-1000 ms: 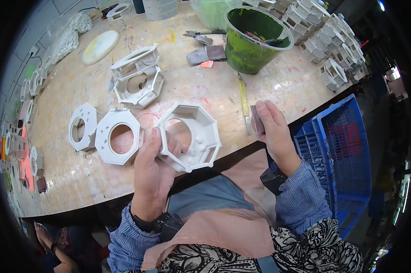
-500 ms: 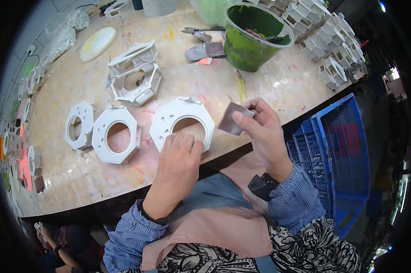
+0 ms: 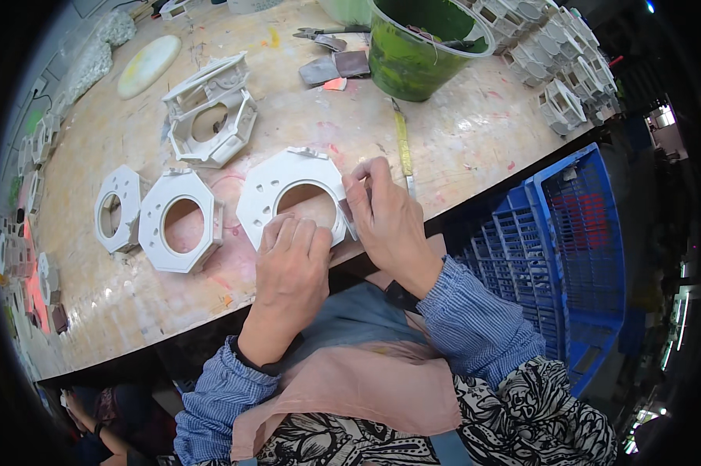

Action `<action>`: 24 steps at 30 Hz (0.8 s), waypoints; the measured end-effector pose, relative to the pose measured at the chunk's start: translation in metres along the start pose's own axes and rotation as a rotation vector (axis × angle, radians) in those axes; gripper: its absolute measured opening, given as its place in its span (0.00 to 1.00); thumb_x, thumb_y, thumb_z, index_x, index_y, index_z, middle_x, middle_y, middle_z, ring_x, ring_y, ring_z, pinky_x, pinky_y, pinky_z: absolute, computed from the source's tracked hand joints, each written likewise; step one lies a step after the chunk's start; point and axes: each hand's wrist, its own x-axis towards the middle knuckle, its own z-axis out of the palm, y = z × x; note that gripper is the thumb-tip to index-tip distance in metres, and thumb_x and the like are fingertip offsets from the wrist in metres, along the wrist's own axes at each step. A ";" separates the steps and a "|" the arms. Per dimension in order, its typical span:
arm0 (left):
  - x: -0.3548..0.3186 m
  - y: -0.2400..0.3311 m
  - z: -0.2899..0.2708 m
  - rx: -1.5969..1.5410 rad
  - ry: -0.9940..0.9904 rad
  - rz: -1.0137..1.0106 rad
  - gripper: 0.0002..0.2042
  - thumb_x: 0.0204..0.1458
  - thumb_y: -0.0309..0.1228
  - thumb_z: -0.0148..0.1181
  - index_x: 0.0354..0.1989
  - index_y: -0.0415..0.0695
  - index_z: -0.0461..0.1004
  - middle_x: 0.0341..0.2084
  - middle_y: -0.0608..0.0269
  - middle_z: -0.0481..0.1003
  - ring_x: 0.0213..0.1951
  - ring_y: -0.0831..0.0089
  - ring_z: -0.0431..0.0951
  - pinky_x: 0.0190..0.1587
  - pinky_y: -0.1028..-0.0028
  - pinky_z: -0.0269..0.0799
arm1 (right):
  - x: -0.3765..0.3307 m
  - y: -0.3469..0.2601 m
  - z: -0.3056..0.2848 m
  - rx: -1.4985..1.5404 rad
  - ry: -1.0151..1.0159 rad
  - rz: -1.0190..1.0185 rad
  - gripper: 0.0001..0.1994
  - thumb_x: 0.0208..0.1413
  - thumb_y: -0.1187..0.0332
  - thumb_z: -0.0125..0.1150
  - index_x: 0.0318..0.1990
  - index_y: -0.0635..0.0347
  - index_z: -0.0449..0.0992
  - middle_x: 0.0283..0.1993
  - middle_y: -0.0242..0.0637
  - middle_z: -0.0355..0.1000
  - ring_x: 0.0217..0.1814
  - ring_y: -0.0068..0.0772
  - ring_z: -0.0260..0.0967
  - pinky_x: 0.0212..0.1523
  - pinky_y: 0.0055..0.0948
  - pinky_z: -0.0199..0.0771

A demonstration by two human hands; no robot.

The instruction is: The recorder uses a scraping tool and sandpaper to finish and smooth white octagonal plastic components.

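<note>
Moved: my right hand (image 3: 393, 225), bringing its sandpaper piece (image 3: 346, 206) in to the right side of the white octagonal housing (image 3: 292, 172), apparently touching. Housing: flat face up, round opening, near the bench's (image 3: 133, 311) front edge. Handling, by judgement: light, stiff, smooth, perhaps brittle at thin walls; best held by the opening's rim. Left grip: my left hand (image 3: 292, 268) curled over the near rim, fingertips hidden. Right grip: thumb and fingers pinched closed on the sandpaper. Leftward: second housing (image 3: 158, 208), third housing (image 3: 123, 179). Toward the back: yellow knife (image 3: 402, 144), green-stained bucket (image 3: 412, 66). Off the front edge, right: blue crate (image 3: 587, 264).
</note>
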 end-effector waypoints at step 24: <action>-0.003 -0.003 0.003 0.008 -0.040 -0.009 0.11 0.37 0.20 0.60 0.30 0.39 0.65 0.29 0.53 0.65 0.38 0.52 0.69 0.47 0.57 0.64 | 0.018 -0.017 0.011 -0.498 0.154 -0.164 0.15 0.60 0.64 0.55 0.48 0.63 0.65 0.21 0.45 0.74 0.22 0.49 0.74 0.21 0.45 0.71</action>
